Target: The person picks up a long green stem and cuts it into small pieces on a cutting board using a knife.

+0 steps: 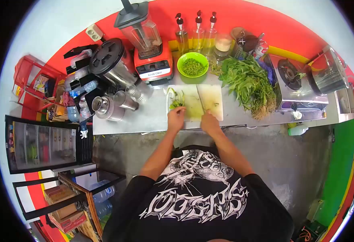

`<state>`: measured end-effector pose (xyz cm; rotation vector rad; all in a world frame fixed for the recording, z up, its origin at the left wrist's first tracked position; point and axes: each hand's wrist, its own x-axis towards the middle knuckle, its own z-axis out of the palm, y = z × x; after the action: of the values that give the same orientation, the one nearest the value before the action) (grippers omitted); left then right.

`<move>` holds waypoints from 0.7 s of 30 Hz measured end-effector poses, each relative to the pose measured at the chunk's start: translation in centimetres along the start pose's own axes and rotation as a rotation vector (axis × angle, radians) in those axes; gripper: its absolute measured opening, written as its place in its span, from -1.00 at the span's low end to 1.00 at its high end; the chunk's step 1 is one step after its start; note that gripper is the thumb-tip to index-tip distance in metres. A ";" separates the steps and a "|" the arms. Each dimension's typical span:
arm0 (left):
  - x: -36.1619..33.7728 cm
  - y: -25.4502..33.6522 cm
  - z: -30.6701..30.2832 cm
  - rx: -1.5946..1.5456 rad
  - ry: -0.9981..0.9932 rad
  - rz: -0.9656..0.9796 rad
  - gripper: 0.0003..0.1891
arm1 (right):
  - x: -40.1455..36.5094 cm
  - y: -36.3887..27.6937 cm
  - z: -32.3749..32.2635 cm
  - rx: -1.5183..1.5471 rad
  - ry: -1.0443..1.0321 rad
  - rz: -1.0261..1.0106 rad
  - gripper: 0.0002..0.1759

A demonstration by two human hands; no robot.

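Note:
A white cutting board [193, 113] lies on the counter in front of me. My right hand [210, 122] is closed around the handle of a knife [200, 98], whose blade points away from me across the board. Closed fingers of my left hand [176, 118] hold a few green stems [177, 101] at the board's left side. Small green bits are scattered on the board. Just behind it stands a lime-green bowl [192, 79] holding chopped greens [193, 67]. To the right of the board lies a big bunch of leafy greens [243, 78] with roots toward me.
A red blender [153, 69] and a large lidded steel container [118, 68] stand at the back left. Metal cups [125, 101] sit near the left end. Pump bottles [198, 34] line the wall. A gas stove [302, 84] with a pot [329, 76] occupies the right.

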<state>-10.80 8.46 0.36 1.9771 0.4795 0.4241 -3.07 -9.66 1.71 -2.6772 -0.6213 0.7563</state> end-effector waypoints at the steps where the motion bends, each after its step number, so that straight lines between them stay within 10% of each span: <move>1: 0.2 0.0 -0.5 -0.003 0.004 -0.005 -0.83 | -0.1 0.1 0.2 -0.005 -0.004 -0.002 -0.60; 21: -1.2 2.1 -0.5 0.522 0.071 -0.164 -0.86 | -2.4 1.3 -0.4 0.260 -0.103 -0.127 -0.46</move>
<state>-11.76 7.38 2.35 2.4017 0.8586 0.2825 -4.27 -11.99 2.62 -2.3519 -0.6610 0.8781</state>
